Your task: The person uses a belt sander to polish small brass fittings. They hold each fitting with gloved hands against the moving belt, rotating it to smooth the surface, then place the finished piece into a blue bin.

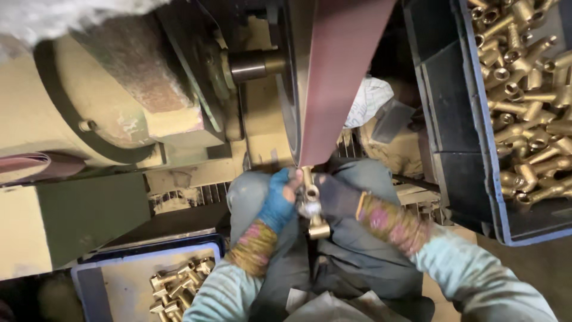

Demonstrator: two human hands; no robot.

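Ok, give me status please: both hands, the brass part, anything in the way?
Left hand and right hand both gripping brass fitting. Fitting's top against sanding belt. Nothing between fitting and belt.

Dusty floor [536, 262], dark crate [444, 119] of brass fittings [524, 89], blue tray [119, 274]

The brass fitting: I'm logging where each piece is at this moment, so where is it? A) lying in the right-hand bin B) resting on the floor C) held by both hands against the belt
C: both the left hand and right hand grip the brass fitting, its top end against the belt.
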